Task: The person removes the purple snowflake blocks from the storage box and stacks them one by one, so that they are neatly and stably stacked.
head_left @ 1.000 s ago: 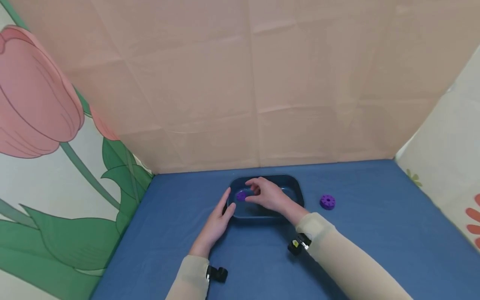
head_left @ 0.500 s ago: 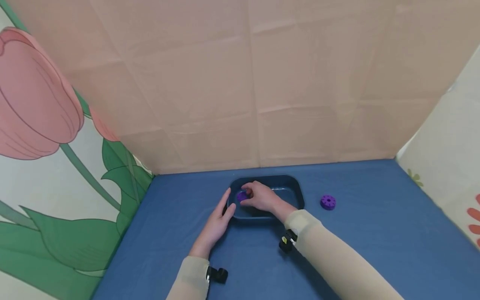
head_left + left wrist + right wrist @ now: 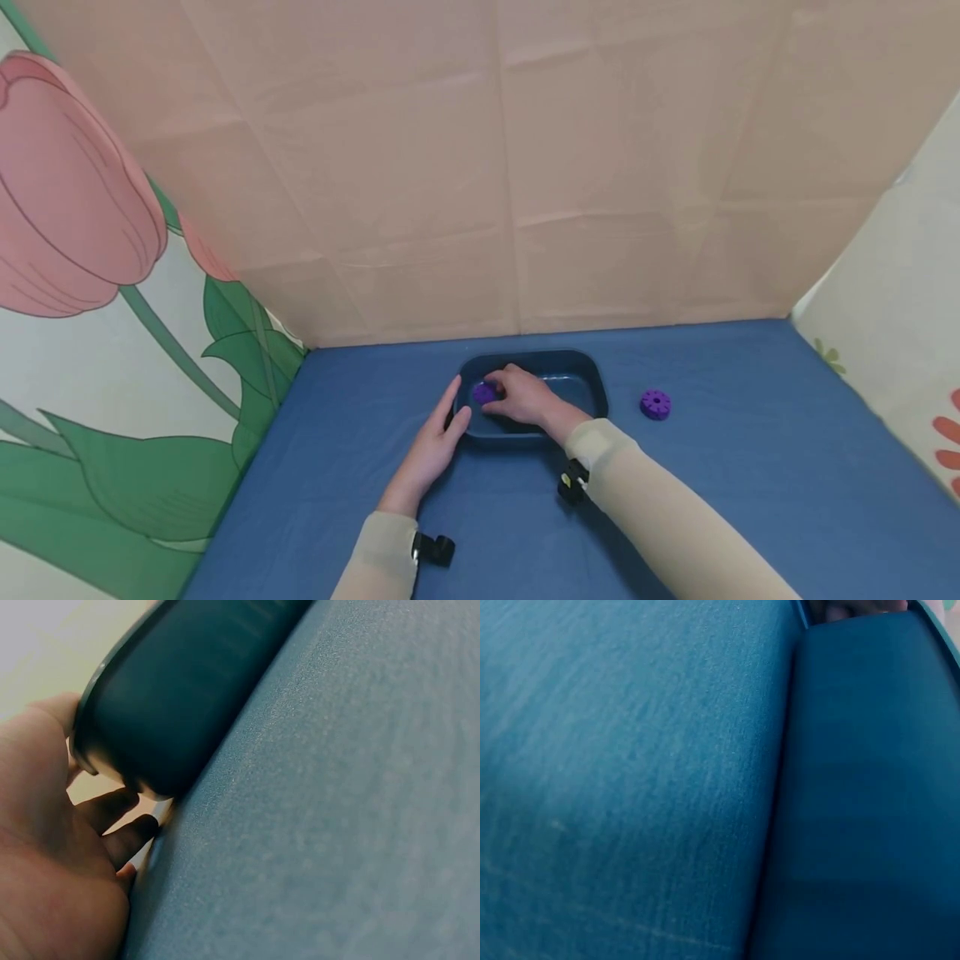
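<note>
A dark blue rectangular tray (image 3: 581, 392) stands near the back of the table. In its left part is a purple round disc (image 3: 483, 393). My right hand (image 3: 523, 396) reaches into the tray from the right and pinches the disc's right side between thumb and fingers, which partly hide it. At the tray's left front corner my left hand (image 3: 431, 450) rests against the outer wall, index finger stretched along the side and thumb apart from it. The left wrist view shows this hand (image 3: 52, 840) at the wall, its lower fingers slightly bent near the cloth.
To the right of the tray lies a thick purple disc (image 3: 656, 405) with notches round its edge and a centre hole. Blue cloth (image 3: 517, 517) covers the table. A beige sheet (image 3: 517, 208) hangs behind; flower-printed panels stand at both sides.
The right hand has moved left and slightly down in the tray, its fingers closing in on the purple disc. The left hand has stayed at the tray's corner.
</note>
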Available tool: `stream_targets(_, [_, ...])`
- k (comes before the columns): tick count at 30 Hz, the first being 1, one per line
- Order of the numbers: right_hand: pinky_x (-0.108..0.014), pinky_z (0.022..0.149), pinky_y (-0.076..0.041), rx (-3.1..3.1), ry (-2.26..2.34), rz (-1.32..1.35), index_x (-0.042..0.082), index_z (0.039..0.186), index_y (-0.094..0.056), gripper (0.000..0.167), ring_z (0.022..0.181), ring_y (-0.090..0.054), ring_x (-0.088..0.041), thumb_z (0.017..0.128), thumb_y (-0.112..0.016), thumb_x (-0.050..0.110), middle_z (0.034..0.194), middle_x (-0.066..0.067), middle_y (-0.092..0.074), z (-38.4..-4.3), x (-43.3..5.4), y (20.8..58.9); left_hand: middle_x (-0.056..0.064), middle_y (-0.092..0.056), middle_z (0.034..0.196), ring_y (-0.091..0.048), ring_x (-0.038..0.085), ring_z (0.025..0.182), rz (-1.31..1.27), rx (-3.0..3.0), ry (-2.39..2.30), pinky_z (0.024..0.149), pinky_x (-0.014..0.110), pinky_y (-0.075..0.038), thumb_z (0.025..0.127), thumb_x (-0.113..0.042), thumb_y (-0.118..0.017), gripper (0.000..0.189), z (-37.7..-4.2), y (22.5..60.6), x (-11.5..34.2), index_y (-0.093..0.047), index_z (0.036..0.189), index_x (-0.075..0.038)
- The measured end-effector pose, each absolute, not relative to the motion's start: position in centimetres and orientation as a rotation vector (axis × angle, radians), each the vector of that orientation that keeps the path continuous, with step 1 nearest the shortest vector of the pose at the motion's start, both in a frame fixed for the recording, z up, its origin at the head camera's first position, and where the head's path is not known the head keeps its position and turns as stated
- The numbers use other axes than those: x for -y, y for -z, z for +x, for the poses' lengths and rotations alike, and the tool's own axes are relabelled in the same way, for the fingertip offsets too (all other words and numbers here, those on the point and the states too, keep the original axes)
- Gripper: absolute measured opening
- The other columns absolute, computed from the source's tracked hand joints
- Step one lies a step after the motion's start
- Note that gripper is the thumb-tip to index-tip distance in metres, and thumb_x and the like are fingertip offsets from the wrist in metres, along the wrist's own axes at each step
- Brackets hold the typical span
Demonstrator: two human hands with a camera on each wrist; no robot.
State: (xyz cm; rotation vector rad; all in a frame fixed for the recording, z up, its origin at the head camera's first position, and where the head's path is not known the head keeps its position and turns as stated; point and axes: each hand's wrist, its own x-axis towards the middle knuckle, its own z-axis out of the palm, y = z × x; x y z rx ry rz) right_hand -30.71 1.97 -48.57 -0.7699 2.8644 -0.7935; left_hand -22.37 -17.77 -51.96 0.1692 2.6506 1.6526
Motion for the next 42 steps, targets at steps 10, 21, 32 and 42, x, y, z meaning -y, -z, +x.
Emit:
stream_targets(10, [-0.040,0.083,-0.050,-2.881,0.766,-0.809,0.013,0.123,-0.067,0.048,0.090,-0.056,-0.018,0.083,-0.078,0.036,0.101,-0.004,-0.057,-30.65,-1.97,48.82,-0.019,-0.019,0.157,-0.018,0.016,0.145,0.167,-2.652,-1.644,0.113,0.058,-0.018,0.092,-0.070,-0.043,0.065,-22.21,51.72,17.72,-0.020,0.151,-0.052])
stream_targets(21, [-0.040,0.085,-0.049,-2.885,0.763,-0.830,0.014,0.119,-0.068,0.041,0.091,-0.056,-0.018,0.083,-0.079,0.033,0.101,-0.003,-0.058,-30.58,-2.00,48.78,-0.022,-0.020,0.155,-0.018,0.013,0.144,0.147,-2.639,-1.658,0.113,0.058,-0.018,0.091,-0.070,-0.044,0.065,-22.38,51.89,17.79,-0.021,0.150,-0.053])
stream_targets(32, [-0.040,0.087,-0.048,-2.859,0.796,-0.822,0.014,0.112,-0.069,0.036,0.092,-0.056,-0.018,0.081,-0.081,0.029,0.102,-0.005,-0.059,-30.56,-2.06,48.63,-0.022,-0.020,0.155,-0.018,0.013,0.144,0.148,-2.626,-1.664,0.113,0.057,-0.018,0.091,-0.070,-0.044,0.064,-22.29,51.75,17.78,-0.021,0.149,-0.054])
stream_targets(42, [-0.038,0.080,-0.050,-2.807,0.917,-0.808,0.014,0.112,-0.061,0.037,0.084,-0.057,-0.016,0.081,-0.081,0.016,0.100,-0.005,-0.064,-30.73,-2.09,48.64,-0.022,-0.019,0.156,-0.017,0.014,0.145,0.159,-2.624,-1.657,0.113,0.057,-0.019,0.091,-0.070,-0.044,0.066,-22.10,51.49,17.79,-0.020,0.151,-0.052])
